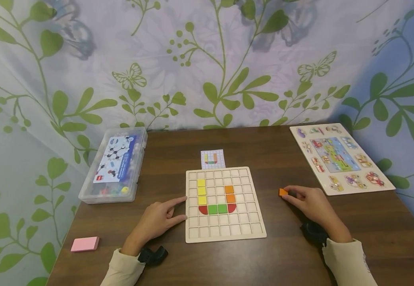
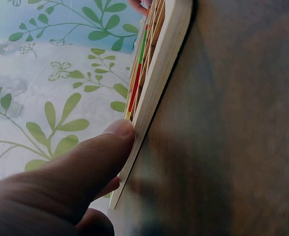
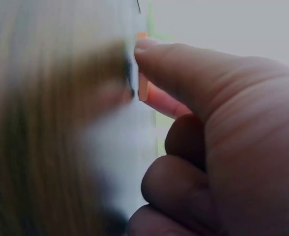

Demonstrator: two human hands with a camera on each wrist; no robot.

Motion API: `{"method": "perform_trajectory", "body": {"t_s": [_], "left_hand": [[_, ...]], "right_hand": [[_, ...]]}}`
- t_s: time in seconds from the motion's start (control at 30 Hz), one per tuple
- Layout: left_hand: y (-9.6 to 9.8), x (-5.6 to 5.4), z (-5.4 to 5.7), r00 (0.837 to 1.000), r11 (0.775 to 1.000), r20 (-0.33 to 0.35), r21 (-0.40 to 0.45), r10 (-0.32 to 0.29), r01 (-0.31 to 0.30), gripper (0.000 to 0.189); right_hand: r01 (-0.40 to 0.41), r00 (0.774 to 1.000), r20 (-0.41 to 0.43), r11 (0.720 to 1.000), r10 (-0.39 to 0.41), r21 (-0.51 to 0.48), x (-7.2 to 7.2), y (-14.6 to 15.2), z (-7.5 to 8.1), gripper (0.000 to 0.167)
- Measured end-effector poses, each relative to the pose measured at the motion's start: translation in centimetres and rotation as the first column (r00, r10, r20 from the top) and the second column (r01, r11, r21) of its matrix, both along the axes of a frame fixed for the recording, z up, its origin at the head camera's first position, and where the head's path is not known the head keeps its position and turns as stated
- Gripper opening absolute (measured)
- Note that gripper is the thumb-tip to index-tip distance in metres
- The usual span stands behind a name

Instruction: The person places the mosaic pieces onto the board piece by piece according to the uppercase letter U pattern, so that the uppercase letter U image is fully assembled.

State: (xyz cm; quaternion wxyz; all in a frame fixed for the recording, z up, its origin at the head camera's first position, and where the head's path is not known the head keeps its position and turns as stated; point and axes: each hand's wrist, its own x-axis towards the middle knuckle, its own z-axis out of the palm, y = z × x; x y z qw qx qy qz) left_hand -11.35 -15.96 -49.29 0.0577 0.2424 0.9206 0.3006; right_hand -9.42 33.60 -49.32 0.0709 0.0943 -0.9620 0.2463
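Observation:
On the table lies a wooden grid board (image 1: 225,233) holding a U of tiles: yellow tiles (image 1: 201,190) down the left, red curved tiles (image 1: 203,209) at the lower corners, green tiles (image 1: 217,209) between them and two orange tiles (image 1: 230,194) on the right. My left hand (image 1: 156,220) touches the board's left edge with thumb and index fingertip. To the right of the board, my right hand (image 1: 310,202) pinches an orange square tile (image 1: 283,192) between thumb and index finger. In the right wrist view the thumb partly covers that tile (image 3: 143,87).
A pattern card (image 1: 212,159) with a small coloured U lies behind the board. At the left are a clear plastic case (image 1: 114,165) and a pink block (image 1: 85,244). A picture puzzle board (image 1: 340,159) lies at the back right, near the patterned cloth backdrop (image 1: 207,79).

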Motion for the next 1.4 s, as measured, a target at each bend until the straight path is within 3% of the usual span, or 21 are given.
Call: {"method": "perform_trajectory", "body": {"t_s": [0.33,0.5,0.73,0.93,1.17,1.4], "left_hand": [[0.1,-0.1,0.0,1.000,1.000,-0.004,-0.005,-0.002,0.002,0.056],[0.0,0.0,0.1,1.000,1.000,-0.009,-0.004,0.004,-0.004,0.056],[0.3,0.1,0.2,1.000,1.000,-0.002,0.015,-0.015,0.016,0.055],[0.1,0.2,0.1,1.000,1.000,-0.007,0.008,0.008,-0.008,0.055],[0.1,0.3,0.0,1.000,1.000,0.030,0.000,0.002,-0.002,0.055],[0.1,0.3,-0.3,1.000,1.000,0.020,0.000,0.010,-0.010,0.054]], "right_hand": [[0.022,1.000,0.018,0.999,-0.021,-0.026,0.0,-0.9,0.4,0.029],[-0.011,1.000,-0.018,1.000,0.010,-0.016,-0.4,-1.8,1.2,0.029],[-0.037,0.999,0.040,0.999,0.037,-0.005,-0.3,-3.1,2.5,0.030],[-0.091,0.996,0.010,0.996,0.091,-0.014,-0.8,-4.4,3.2,0.028],[-0.106,0.993,0.043,0.994,0.106,-0.013,-1.5,-6.0,3.3,0.030],[-0.173,0.985,-0.008,0.985,0.173,-0.021,-2.4,-7.2,3.5,0.027]]}}
